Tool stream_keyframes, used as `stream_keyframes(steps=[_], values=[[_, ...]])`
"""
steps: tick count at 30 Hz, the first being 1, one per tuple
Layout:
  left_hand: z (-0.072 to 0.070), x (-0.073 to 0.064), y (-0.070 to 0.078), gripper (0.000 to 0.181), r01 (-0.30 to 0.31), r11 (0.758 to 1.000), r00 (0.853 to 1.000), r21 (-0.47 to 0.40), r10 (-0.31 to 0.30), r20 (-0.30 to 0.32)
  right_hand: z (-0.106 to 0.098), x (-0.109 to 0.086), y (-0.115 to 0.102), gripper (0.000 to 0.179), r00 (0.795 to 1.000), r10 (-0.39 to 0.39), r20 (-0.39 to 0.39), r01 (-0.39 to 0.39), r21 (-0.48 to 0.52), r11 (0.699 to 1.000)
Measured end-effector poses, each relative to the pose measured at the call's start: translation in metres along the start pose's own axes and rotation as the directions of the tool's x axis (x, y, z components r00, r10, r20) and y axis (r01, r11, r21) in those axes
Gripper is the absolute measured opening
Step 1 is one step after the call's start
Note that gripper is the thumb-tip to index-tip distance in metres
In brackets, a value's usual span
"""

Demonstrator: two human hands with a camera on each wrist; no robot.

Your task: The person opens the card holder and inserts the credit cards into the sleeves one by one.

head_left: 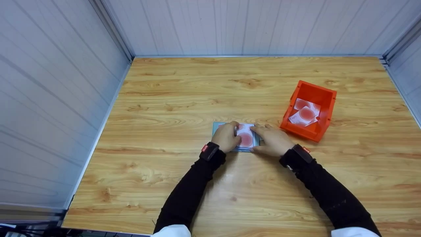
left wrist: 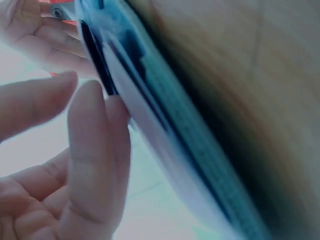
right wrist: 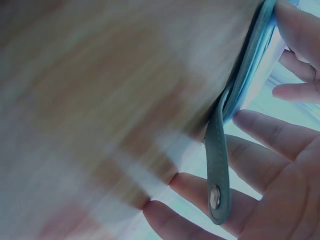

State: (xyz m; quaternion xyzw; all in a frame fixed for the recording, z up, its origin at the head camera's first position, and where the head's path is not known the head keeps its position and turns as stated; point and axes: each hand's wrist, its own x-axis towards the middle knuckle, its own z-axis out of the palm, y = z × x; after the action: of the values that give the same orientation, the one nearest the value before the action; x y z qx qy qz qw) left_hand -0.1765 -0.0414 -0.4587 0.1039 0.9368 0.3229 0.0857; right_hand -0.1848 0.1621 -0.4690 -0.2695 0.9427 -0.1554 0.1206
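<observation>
A teal card holder (head_left: 215,127) lies spread on the table between the hands. On its right half is a white card with a red circle (head_left: 245,140). My left hand (head_left: 226,136) rests over the holder's left half, its fingertips at the card's left side; in the left wrist view one fingertip touches the pale card's edge (left wrist: 160,150). My right hand (head_left: 272,140) holds the holder's right end, thumb and forefinger on opposite edges. A strap with a metal snap (right wrist: 217,170) sticks out by the right fingers. The left palm is hidden from above.
To the right of the right hand stands an orange bin (head_left: 304,133), with several white cards with red circles (head_left: 307,113) inside. Pale panels (head_left: 210,29) wall the wooden table (head_left: 164,98) at the back and sides.
</observation>
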Motion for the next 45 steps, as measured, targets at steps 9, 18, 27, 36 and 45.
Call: stream_keyframes(steps=[9, 18, 27, 36, 45], values=[[0.002, -0.014, -0.007, 0.053, -0.055, 0.99, 0.998, 0.13, 0.053, 0.019, 0.0, -0.002, 0.002, 0.079, 1.0, -0.022, -0.009, 0.022, -0.012, 1.0], [0.004, -0.018, -0.011, 0.06, -0.079, 0.961, 0.994, 0.263, 0.057, 0.092, -0.011, -0.009, -0.004, 0.076, 0.999, 0.016, -0.038, -0.015, 0.023, 1.0], [0.001, -0.019, -0.012, 0.061, -0.074, 0.965, 0.995, 0.25, 0.056, 0.08, -0.046, -0.022, -0.008, 0.096, 0.989, 0.004, -0.146, -0.01, -0.045, 0.999], [0.0, -0.019, -0.013, 0.061, -0.078, 0.966, 0.995, 0.245, 0.059, 0.084, -0.089, -0.028, 0.016, 0.105, 0.974, 0.167, -0.154, -0.176, -0.046, 0.983], [0.001, -0.017, -0.013, 0.061, -0.068, 0.969, 0.995, 0.239, 0.049, 0.087, -0.115, -0.027, 0.06, 0.107, 0.935, 0.331, -0.124, -0.331, 0.021, 0.943]])
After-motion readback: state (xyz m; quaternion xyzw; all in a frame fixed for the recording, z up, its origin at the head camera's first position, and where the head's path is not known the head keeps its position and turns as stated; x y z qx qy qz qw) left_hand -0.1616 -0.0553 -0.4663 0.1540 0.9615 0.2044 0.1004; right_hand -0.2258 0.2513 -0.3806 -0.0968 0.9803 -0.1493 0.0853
